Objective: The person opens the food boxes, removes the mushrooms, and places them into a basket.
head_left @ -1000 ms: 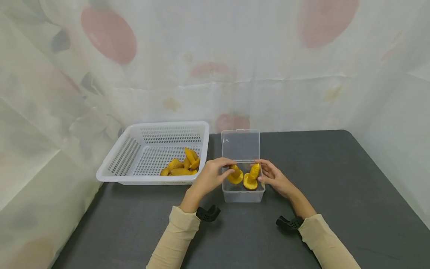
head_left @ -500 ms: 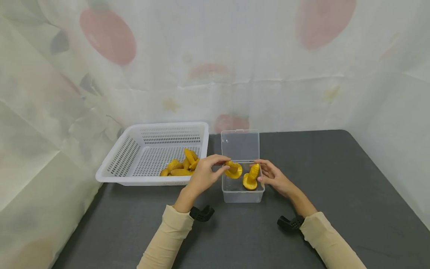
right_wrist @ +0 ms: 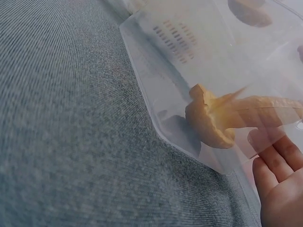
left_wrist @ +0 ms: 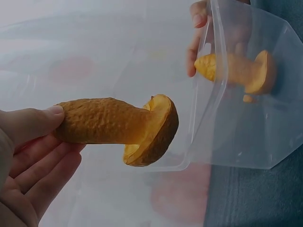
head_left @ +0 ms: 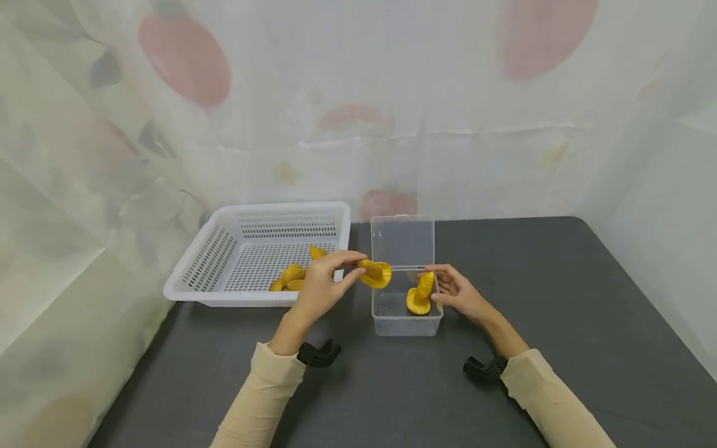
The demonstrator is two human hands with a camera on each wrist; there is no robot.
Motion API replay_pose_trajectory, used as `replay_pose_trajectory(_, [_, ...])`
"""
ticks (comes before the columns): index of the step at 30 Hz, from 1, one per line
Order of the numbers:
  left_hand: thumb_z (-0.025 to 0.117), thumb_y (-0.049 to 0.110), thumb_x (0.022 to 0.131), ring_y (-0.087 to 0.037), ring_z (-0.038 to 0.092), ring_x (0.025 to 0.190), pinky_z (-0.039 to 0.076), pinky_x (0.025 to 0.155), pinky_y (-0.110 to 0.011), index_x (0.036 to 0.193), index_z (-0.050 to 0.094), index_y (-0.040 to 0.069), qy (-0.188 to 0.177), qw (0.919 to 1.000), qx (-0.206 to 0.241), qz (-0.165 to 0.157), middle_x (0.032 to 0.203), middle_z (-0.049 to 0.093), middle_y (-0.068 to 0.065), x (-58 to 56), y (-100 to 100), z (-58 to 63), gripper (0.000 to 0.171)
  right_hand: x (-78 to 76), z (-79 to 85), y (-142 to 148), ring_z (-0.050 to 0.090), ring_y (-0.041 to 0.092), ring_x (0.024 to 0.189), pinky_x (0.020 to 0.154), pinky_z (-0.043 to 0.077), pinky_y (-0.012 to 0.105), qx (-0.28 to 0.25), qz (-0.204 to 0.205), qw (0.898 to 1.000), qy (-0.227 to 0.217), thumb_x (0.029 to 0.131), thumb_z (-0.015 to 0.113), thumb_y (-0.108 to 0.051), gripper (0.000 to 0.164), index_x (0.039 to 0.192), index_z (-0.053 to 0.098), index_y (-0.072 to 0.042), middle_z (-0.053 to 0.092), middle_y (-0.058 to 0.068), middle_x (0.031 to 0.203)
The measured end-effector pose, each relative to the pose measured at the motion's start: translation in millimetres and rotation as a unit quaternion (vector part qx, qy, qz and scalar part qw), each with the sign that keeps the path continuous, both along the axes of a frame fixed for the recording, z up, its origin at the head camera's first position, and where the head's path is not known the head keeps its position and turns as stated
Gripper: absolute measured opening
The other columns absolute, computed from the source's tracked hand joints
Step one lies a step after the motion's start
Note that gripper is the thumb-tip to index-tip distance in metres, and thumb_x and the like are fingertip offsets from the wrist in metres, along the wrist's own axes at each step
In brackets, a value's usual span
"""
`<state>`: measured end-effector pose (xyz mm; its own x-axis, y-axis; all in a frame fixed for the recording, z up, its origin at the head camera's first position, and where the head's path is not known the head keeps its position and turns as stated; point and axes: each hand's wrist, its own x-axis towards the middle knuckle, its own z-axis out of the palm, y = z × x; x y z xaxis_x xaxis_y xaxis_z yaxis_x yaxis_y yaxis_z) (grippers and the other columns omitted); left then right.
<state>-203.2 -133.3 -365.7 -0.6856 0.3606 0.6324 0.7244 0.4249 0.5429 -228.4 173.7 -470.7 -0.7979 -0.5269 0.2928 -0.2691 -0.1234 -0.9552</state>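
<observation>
My left hand (head_left: pixel 320 287) pinches a yellow mushroom (head_left: pixel 375 275) by its stem end, thumb on one side and fingers on the other. Its cap faces away from the fingertips, overlapping the left rim of a clear plastic box (head_left: pixel 403 327) in the head view. Inside the box a second yellow mushroom (head_left: pixel 419 302) leans stem up, cap low. My right hand (head_left: pixel 462 295) holds the box's right rim beside that stem. In the right wrist view its fingers (right_wrist: pixel 279 163) lie against the clear wall. Its thumb is hidden there.
A white perforated basket (head_left: pixel 235 297) stands left of the box, with several more yellow pieces (head_left: pixel 291 275) in its front right corner. The box's hinged lid (head_left: pixel 402 241) stands open at the back. A printed curtain (head_left: pixel 358 93) hangs behind the dark table (head_left: pixel 532 298).
My left hand has lifted its mushroom up and leftward from inside the box to the left rim. The right hand and the box stay in place.
</observation>
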Motion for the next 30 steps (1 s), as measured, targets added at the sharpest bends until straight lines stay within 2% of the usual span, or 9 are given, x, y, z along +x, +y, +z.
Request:
replay_pose_trajectory(6, [0.075,-0.002,0.078,-0.027,0.073,0.088,0.061,0.077,-0.038,0.106,0.071,-0.001,-0.003,0.9997,0.019,0.015,0.103,0.073,-0.018,3.1,-11,5.0,0.029,-2.0,-2.9,1,0.052,-0.005,0.126,0.105,0.04,0.007,-0.007,0.002,1.0,0.012,0.091,0.061,0.002,0.055,0.137,0.033,0.01,0.057,-0.009,0.134])
replay_pose_trajectory(10, [0.075,-0.005,0.076,-0.029,0.073,0.088,0.062,0.076,-0.033,0.106,0.071,-0.003,-0.005,0.9988,0.043,0.022,0.102,0.073,-0.019,4.5,-20,9.6,0.03,-2.0,-2.9,1,0.052,-0.005,0.125,0.105,0.041,0.007,-0.007,0.003,1.0,0.012,0.091,0.06,0.002,0.053,0.137,0.035,0.008,0.057,-0.01,0.134])
replay_pose_trajectory(15, [0.075,-0.008,0.075,-0.028,0.072,0.085,0.061,0.076,-0.029,0.105,0.071,-0.003,0.01,0.9972,0.066,0.034,0.101,0.073,-0.019,3.5,-31,12.8,0.03,-1.1,-2.0,0,0.052,-0.005,0.125,0.105,0.041,0.008,-0.004,-0.003,1.0,0.002,0.091,0.062,-0.001,0.055,0.138,0.034,0.007,0.057,-0.01,0.135])
replay_pose_trajectory(21, [0.073,-0.005,0.079,-0.013,0.071,0.087,0.055,0.083,-0.01,0.106,0.071,-0.001,0.015,0.9948,0.085,0.054,0.101,0.073,-0.018,0.3,-45,12.3,0.027,1.0,-2.0,0,0.052,-0.005,0.126,0.105,0.04,0.007,-0.003,-0.007,1.0,-0.002,0.091,0.063,-0.004,0.057,0.138,0.034,0.007,0.057,-0.006,0.136])
replay_pose_trajectory(26, [0.072,-0.005,0.08,0.005,0.064,0.09,0.053,0.083,-0.006,0.107,0.07,-0.003,0.016,0.9926,0.093,0.076,0.101,0.073,-0.02,-1.6,-56,10.7,0.027,0.4,-3.5,0,0.051,-0.006,0.126,0.106,0.04,0.007,-0.012,-0.001,1.0,-0.001,0.091,0.062,-0.003,0.055,0.137,0.034,0.007,0.057,-0.008,0.135])
replay_pose_trajectory(30, [0.071,-0.004,0.081,0.015,0.059,0.091,0.051,0.083,-0.003,0.108,0.069,-0.005,0.008,0.9904,0.098,0.097,0.102,0.072,-0.022,-3.2,-64,9.5,0.027,0.1,-4.2,-1,0.051,-0.006,0.127,0.106,0.039,0.007,-0.014,0.001,1.0,-0.001,0.091,0.062,-0.003,0.054,0.137,0.035,0.005,0.057,-0.008,0.135])
